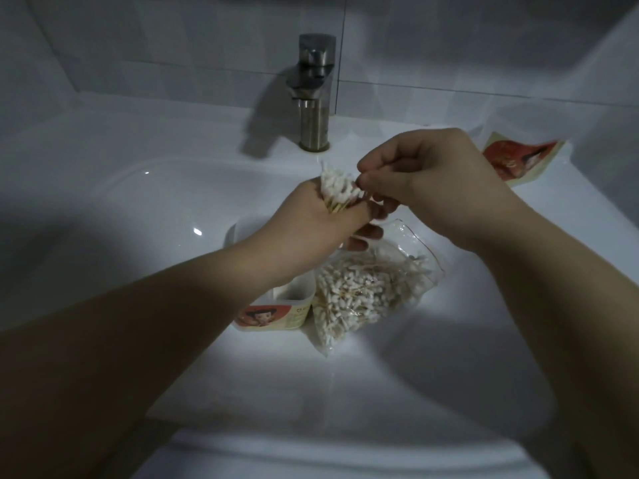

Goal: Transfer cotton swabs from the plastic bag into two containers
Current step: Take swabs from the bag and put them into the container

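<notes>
Looking down through the head camera, we see the left hand (311,219) curled round a bundle of cotton swabs (337,190), its white tips pointing up and away from us. The right hand (425,178) meets it from the right, thumb and fingers pinched on the bundle's tips. Below both hands the plastic bag (366,292) lies in the white sink (138,202), packed with swabs. Just left of the bag, right against it, stands an open container (276,312) with a red cartoon label, partly hidden under the left wrist. A steel faucet (313,95) rises behind, and a printed red sheet (518,160) lies on the sink's right ledge.
</notes>
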A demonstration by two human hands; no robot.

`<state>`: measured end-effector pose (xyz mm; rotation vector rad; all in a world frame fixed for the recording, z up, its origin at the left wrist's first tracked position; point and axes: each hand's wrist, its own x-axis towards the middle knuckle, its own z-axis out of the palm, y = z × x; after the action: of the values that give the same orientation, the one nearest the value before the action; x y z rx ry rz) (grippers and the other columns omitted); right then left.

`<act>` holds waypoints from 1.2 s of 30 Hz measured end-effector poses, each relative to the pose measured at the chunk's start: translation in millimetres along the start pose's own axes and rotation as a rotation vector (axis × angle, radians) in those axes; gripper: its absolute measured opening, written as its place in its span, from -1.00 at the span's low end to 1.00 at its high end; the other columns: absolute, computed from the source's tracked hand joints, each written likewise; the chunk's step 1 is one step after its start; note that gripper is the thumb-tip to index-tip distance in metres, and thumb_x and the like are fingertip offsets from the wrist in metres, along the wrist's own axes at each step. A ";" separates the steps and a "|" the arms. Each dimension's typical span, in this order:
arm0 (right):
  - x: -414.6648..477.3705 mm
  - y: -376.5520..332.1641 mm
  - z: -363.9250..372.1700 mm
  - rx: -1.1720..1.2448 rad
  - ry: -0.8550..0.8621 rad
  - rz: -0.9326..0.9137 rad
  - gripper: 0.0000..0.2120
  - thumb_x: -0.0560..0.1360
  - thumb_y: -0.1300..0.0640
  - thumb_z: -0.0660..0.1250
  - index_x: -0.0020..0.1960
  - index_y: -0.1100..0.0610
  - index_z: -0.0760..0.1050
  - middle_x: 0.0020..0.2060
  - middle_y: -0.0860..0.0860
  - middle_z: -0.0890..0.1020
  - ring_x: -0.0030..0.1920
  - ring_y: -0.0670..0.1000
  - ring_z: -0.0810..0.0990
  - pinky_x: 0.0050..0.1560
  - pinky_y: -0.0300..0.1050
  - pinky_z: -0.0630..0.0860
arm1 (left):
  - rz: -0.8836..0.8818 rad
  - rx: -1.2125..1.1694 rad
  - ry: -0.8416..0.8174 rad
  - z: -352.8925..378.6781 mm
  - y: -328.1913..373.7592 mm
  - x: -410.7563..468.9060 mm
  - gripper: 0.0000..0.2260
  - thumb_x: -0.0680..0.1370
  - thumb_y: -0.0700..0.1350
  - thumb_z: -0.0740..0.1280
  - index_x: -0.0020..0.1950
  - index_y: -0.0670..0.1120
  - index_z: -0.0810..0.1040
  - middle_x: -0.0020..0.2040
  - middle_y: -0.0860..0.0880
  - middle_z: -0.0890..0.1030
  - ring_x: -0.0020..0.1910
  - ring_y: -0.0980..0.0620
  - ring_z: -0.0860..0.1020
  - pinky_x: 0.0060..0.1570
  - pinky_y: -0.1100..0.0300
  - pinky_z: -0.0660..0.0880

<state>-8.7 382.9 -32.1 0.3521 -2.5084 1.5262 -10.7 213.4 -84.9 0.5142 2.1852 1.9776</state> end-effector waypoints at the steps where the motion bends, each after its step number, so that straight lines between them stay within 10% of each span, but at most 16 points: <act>1: -0.4 0.5 1.4 -0.004 -0.003 0.003 -0.93 0.47 0.26 0.51 -0.08 0.12 0.69 -0.33 0.00 0.72 -0.40 -0.08 0.64 -0.31 -0.29 0.57 | 0.001 -0.001 -0.016 1.0 -1.0 -0.1 -0.87 0.65 -0.23 0.32 0.04 -0.07 0.66 -0.05 -0.07 0.75 -0.14 0.03 0.72 -0.18 0.14 0.67; 7: -0.7 5.3 9.7 -0.276 -0.046 0.014 -0.75 0.63 0.13 0.30 0.25 -0.02 0.65 0.02 -0.17 0.71 -0.30 -0.30 0.60 -0.22 -0.43 0.49 | -0.003 0.073 0.004 2.9 -1.1 3.2 -0.87 0.66 -0.22 0.27 0.13 -0.04 0.57 -0.17 -0.08 0.71 -0.35 0.10 0.53 -0.39 0.23 0.46; 12: -3.7 1.4 9.6 -0.222 -0.190 -0.001 -0.65 0.66 0.25 0.20 0.37 0.04 0.57 0.12 -0.13 0.68 -0.05 -0.20 0.67 -0.10 -0.29 0.61 | -0.100 0.126 0.046 -1.9 -3.7 5.2 -0.80 0.65 0.00 0.35 -0.16 0.01 0.56 -0.42 0.05 0.54 -0.46 0.10 0.45 -0.45 0.23 0.39; 20: -4.6 5.1 10.8 -0.286 -0.320 -0.015 -0.45 0.58 0.40 0.15 0.46 -0.01 0.47 0.34 -0.17 0.56 0.24 -0.30 0.52 0.14 -0.46 0.42 | -0.165 0.086 0.088 -0.5 -3.2 3.8 -0.74 0.65 -0.03 0.32 -0.23 -0.05 0.54 -0.44 0.04 0.53 -0.46 0.09 0.54 -0.36 0.21 0.58; 26: 2.1 5.8 -8.0 -0.562 -0.198 0.136 -0.68 0.44 0.29 0.26 -0.11 -0.09 0.67 -0.15 -0.16 0.72 -0.13 -0.18 0.62 -0.12 -0.28 0.46 | -0.148 0.135 0.112 -2.6 -4.4 6.7 -0.67 0.62 0.05 0.37 -0.31 -0.03 0.45 -0.44 -0.01 0.45 -0.46 0.00 0.49 -0.35 0.16 0.52; 31: -5.9 13.2 -4.0 -0.824 -0.538 0.306 -0.86 0.44 0.04 0.38 -0.10 -0.18 0.66 -0.07 -0.19 0.70 -0.04 -0.09 0.64 0.10 -0.08 0.55 | -0.152 0.150 0.102 -2.0 -4.5 6.3 -0.64 0.62 0.05 0.37 -0.33 -0.05 0.45 -0.45 -0.03 0.47 -0.45 -0.01 0.51 -0.35 0.16 0.54; 36: -6.7 13.7 2.7 -0.812 -0.649 0.327 -0.87 0.40 0.07 0.40 -0.17 -0.18 0.60 -0.21 -0.14 0.72 -0.28 -0.13 0.70 -0.10 -0.15 0.62 | -0.174 0.158 0.070 1.1 -5.7 5.0 -0.65 0.63 0.03 0.36 -0.30 -0.09 0.48 -0.49 0.02 0.51 -0.49 0.09 0.52 -0.42 0.26 0.53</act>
<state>-6.4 387.2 -46.8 0.3411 -3.5457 0.3340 -15.9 215.8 -90.0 0.2660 2.3527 1.7700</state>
